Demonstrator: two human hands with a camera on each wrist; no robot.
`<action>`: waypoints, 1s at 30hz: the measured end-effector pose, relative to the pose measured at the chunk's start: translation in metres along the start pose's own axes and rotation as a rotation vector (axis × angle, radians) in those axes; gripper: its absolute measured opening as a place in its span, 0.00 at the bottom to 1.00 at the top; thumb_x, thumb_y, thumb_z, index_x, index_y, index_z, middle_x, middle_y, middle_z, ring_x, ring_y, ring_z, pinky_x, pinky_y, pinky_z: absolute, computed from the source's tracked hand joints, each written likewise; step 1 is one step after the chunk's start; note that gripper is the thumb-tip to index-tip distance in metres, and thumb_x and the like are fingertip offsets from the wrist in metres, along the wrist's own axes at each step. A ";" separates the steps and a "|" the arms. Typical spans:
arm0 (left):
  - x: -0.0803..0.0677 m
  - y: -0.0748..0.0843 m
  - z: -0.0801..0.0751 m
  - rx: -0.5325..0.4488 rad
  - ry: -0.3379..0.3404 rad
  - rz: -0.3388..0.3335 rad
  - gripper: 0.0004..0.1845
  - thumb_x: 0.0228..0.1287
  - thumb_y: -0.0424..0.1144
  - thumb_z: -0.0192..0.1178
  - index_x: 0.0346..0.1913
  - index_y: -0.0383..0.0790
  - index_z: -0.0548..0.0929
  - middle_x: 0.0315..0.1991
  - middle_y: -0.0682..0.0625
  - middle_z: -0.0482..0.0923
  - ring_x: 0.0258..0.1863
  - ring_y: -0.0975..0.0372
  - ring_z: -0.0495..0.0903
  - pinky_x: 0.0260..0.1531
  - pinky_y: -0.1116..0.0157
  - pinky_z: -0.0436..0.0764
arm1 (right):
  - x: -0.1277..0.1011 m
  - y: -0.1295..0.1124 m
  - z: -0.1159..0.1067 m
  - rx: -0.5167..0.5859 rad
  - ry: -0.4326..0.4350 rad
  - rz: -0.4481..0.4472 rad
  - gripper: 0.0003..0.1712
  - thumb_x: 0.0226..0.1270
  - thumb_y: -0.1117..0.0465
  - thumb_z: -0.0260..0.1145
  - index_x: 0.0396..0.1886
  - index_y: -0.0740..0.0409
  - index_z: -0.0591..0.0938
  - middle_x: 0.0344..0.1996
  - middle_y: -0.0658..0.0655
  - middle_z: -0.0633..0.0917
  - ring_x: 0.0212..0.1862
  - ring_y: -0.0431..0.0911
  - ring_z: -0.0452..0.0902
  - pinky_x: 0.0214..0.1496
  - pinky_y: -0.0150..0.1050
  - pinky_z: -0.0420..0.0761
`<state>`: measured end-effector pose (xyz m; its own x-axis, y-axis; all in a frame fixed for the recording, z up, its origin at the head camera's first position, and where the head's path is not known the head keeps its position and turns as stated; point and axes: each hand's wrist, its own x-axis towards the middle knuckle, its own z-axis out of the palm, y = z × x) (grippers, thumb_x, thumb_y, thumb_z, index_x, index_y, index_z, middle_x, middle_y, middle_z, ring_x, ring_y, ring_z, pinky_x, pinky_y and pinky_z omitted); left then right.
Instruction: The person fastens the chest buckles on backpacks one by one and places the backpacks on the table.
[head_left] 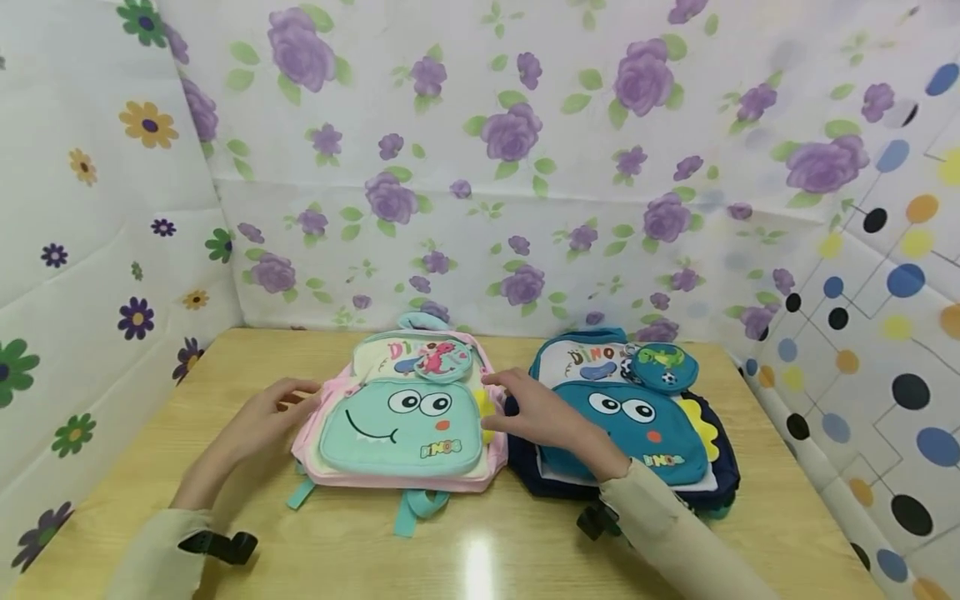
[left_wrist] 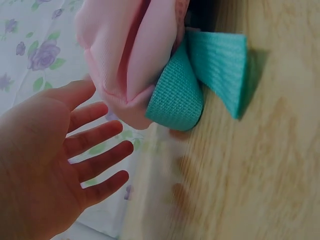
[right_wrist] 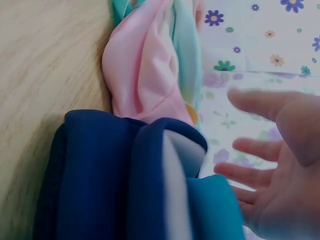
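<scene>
Fingers of the left hand (head_left: pixel 264 421) are straight and spread, holding nothing; in the left wrist view the open palm (left_wrist: pixel 45 165) faces the pink side of the bag with a gap between fingertips and fabric. Fingers of the right hand (head_left: pixel 542 414) are likewise extended and loosely spread, gripping nothing — the right wrist view shows the open palm (right_wrist: pixel 280 165) beside the pink and navy fabric, apart from both.

Between the two hands lies the pink backpack (head_left: pixel 402 417), flat on its back on the wooden table (head_left: pixel 480 550), its mint cartoon-face pocket upward. The left hand is at its left edge, the right hand at its right edge, near the yellow trim; from the head view, contact on either side cannot be settled. A teal webbing strap (left_wrist: pixel 200 80) curls out from under the bag's lower corner onto the table.

Just beside it, to the right and touching along the side seam, lies the blue backpack (head_left: pixel 637 417), also face up; the right forearm crosses over its lower left corner.

Progress, as a judgement: both bags lie flat and unlifted, zips apparently closed. The hands bracket the pink bag without a grip — the handling appears to be at its start, with grasping and everything after it left to do.
</scene>
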<state>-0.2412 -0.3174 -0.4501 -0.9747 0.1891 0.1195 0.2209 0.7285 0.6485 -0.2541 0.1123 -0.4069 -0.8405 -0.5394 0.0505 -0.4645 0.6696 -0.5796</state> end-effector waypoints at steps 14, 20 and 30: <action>0.005 0.003 -0.003 0.019 -0.105 -0.062 0.28 0.68 0.58 0.49 0.61 0.42 0.72 0.57 0.42 0.73 0.47 0.52 0.75 0.36 0.62 0.75 | 0.012 -0.002 0.021 -0.035 -0.138 -0.009 0.41 0.53 0.35 0.66 0.65 0.45 0.69 0.49 0.52 0.72 0.32 0.38 0.73 0.32 0.34 0.74; 0.004 0.007 -0.003 0.017 -0.139 -0.054 0.28 0.69 0.57 0.47 0.62 0.41 0.70 0.58 0.40 0.72 0.48 0.51 0.75 0.40 0.60 0.76 | 0.018 -0.003 0.024 -0.090 -0.176 -0.019 0.42 0.50 0.32 0.66 0.63 0.44 0.70 0.49 0.49 0.73 0.35 0.39 0.72 0.35 0.35 0.74; 0.008 0.009 0.004 0.036 -0.181 -0.073 0.28 0.70 0.58 0.45 0.63 0.42 0.68 0.52 0.39 0.75 0.47 0.52 0.75 0.38 0.61 0.75 | 0.016 -0.010 0.021 -0.159 -0.172 -0.023 0.39 0.51 0.38 0.70 0.61 0.48 0.73 0.59 0.50 0.73 0.51 0.41 0.71 0.57 0.45 0.70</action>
<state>-0.2465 -0.3062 -0.4462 -0.9666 0.2479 -0.0659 0.1542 0.7668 0.6231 -0.2571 0.0856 -0.4174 -0.7758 -0.6251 -0.0853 -0.5320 0.7209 -0.4441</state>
